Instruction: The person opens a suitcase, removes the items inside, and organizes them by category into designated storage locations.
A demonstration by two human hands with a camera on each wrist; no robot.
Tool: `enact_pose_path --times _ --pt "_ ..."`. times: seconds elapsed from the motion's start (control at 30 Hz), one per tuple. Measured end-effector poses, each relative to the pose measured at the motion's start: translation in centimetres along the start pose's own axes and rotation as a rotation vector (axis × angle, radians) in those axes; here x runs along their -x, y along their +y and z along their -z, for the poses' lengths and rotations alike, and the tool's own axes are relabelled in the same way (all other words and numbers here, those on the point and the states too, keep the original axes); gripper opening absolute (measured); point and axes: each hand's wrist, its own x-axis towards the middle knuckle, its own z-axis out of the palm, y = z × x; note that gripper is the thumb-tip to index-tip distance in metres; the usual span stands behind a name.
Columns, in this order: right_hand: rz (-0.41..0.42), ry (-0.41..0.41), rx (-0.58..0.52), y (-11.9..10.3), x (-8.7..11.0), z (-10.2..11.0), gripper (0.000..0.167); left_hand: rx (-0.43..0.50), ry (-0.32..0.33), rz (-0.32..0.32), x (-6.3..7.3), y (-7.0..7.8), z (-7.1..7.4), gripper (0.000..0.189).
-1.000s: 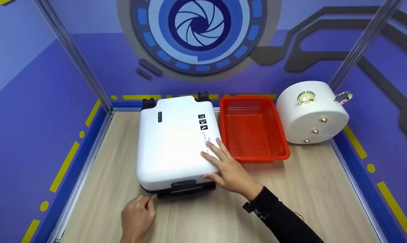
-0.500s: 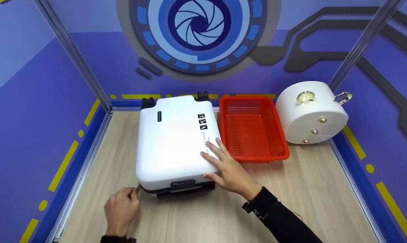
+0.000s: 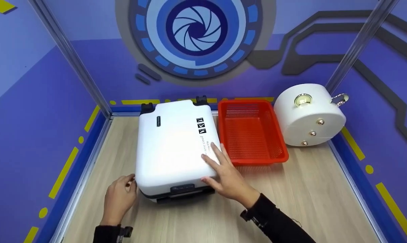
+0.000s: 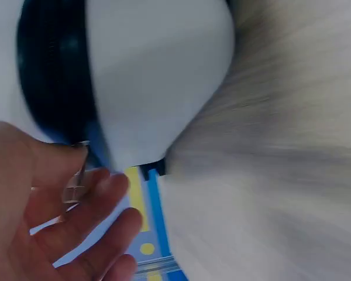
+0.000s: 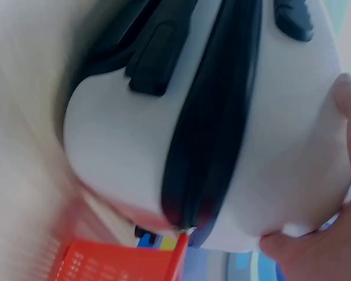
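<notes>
A white hard-shell suitcase [image 3: 173, 152] lies flat on the wooden table, wheels toward the back wall. My left hand [image 3: 119, 197] is at its front left corner. In the left wrist view the thumb and fingers pinch a small metal zipper pull [image 4: 81, 170] beside the black zipper band [image 4: 52, 64]. My right hand [image 3: 228, 175] rests with spread fingers on the lid's front right part. The right wrist view shows the black band [image 5: 213, 111] along the suitcase's side, with fingertips on the white shell above it.
A red plastic basket [image 3: 283, 157] stands close against the suitcase's right side. Right of it, a round white case [image 3: 308, 114] with gold knobs sits in the back corner. Patterned blue-purple walls [image 3: 99, 67] enclose the table.
My left hand has moved from the suitcase's front edge leftward round the corner, then slightly farther back along the left side. My right hand stays on the lid.
</notes>
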Motion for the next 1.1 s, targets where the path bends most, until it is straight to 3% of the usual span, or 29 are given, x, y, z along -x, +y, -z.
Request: enact_pose_path --times 0.13,0.2,0.27,0.4,0.53,0.73,0.9,1.1 --pt "-0.207 0.05 -0.078 -1.7 0.6 -0.2 0.079 0.222 0.052 -0.012 0.3 2.4 0.3 0.053" --pt "-0.253 0.075 -0.08 -2.4 0.7 -0.4 0.078 0.305 0.035 -0.051 0.5 3.9 0.2 0.062" --pt "-0.255 0.092 -0.058 -2.8 0.7 -0.5 0.078 0.308 -0.004 -0.083 0.8 5.1 -0.2 0.067" --pt "-0.2 0.113 -0.023 -2.8 0.5 -0.8 0.076 0.26 0.002 -0.097 1.4 6.4 -1.1 0.067" --pt "-0.175 0.105 -0.036 -2.3 0.2 -0.7 0.075 0.276 0.075 -0.052 2.3 6.8 -2.1 0.064" --pt "-0.181 0.045 -0.113 -1.1 -1.8 -0.6 0.071 0.213 0.181 0.018 3.8 8.1 -3.3 0.066" --pt "-0.198 0.012 -0.125 -0.6 -4.3 -0.7 0.065 0.102 0.263 0.062 4.6 9.6 -3.9 0.069" --pt "-0.195 0.044 -0.026 -0.3 -6.2 -1.0 0.057 -0.024 0.304 0.066 5.5 11.2 -4.8 0.074"
